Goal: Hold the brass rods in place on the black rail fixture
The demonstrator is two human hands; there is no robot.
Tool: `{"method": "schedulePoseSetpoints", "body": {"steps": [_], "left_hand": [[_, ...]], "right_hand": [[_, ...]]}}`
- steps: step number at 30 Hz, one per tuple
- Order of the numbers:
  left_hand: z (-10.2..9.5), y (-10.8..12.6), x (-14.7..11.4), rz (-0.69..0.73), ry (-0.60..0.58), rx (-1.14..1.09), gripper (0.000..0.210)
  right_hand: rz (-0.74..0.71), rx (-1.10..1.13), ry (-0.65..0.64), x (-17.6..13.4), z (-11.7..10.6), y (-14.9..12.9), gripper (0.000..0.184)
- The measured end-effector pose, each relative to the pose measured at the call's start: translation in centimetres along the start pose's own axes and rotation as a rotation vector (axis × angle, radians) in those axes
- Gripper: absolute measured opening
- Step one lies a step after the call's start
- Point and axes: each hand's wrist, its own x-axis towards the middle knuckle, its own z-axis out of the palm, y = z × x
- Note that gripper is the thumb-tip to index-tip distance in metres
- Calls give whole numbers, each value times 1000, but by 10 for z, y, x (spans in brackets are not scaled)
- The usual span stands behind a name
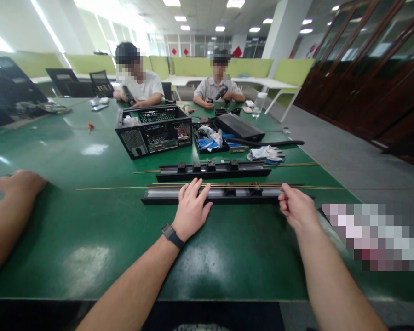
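In front of me a long black rail-like channel with a pale strip inside lies across the green table. Several thin brass-coloured rods run lengthwise over it and stick out past both ends. My left hand, with a dark watch at the wrist, rests with fingers spread on the rods and the channel's near side. Near the channel's right end, my right hand has thumb and index finger pinched on a rod, its other fingers curled. A second black channel with small black blocks lies just behind, also with rods.
Another person's arm rests on the table at left. Beyond the channels are an open computer case, a box with gloves, more gloves and a black tube. Two people sit across, holding power drills.
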Motion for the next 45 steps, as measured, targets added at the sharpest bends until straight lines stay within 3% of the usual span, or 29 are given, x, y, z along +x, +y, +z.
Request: {"method": "schedulePoseSetpoints", "body": {"steps": [3,6,14,16,21,23,29,31,37,43,45], "left_hand": [[0,0,0,-3,-1,0,52],[0,0,0,-6,0,2,52],[0,0,1,-11,-3,0,53],[0,0,1,-11,4,-3,53],[0,-1,0,-5,5,-5,53],[0,-1,0,-7,6,-3,52],[0,-1,0,-5,4,-1,52],[0,-1,0,-5,6,-2,52],[1,-2,0,-3,4,2,52],[1,-2,0,2,3,9,52],[1,-1,0,0,8,7,52]], "right_hand": [[31,-10,-106,-5,3,1,36],[54,-28,-132,-6,4,0,35],[16,7,160,5,-2,-3,16],[22,16,116,3,-1,-2,17],[75,-8,-170,-6,4,0,29],[73,-16,-166,-6,5,0,27],[72,46,62,0,1,-4,15],[61,52,35,-1,1,-4,17],[68,-9,-225,-6,5,3,27],[44,78,-30,-1,2,1,22],[38,81,-42,-2,3,1,24]]}}
